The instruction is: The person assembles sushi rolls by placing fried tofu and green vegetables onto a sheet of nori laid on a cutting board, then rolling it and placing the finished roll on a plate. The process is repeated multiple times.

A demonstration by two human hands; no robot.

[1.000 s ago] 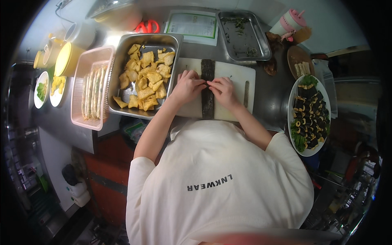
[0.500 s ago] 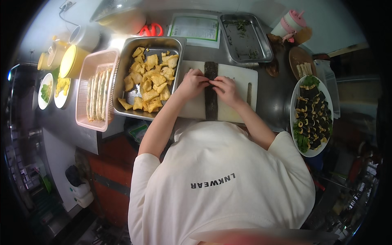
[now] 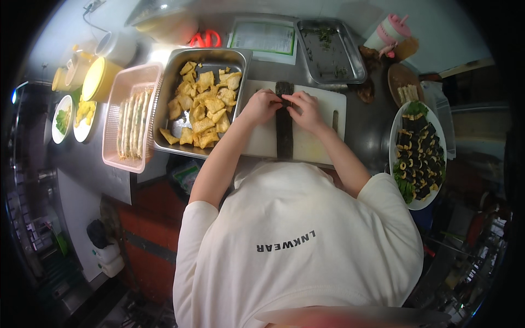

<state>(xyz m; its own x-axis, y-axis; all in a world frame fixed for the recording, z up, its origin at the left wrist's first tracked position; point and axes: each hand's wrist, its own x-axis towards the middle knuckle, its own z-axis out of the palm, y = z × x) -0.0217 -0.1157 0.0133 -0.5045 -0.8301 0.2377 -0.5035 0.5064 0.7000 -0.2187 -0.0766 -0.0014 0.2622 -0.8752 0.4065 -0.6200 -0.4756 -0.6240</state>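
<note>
A long, dark strip of seaweed (image 3: 285, 136) lies lengthwise across the white cutting board (image 3: 318, 150), its far end near the board's back edge. Over its upper part, my left hand (image 3: 263, 106) comes in from the left and my right hand (image 3: 304, 109) from the right. Their fingertips nearly meet above the strip, thumbs and fingers drawn together in a pinch on it. Whatever lies under the fingertips is too small to make out.
Left of the board stands a steel tray (image 3: 155, 117) of fried golden pieces, then a pink basket (image 3: 106, 150) of long pale rolls. An oval plate (image 3: 418, 206) with dark rolled pieces is at right. Behind are a steel tray (image 3: 356, 65), red-handled scissors (image 3: 205, 39) and a tumbler (image 3: 386, 31).
Both hands have shifted slightly away from me along the strip, fingers still close together. The strip stays in place on the board.
</note>
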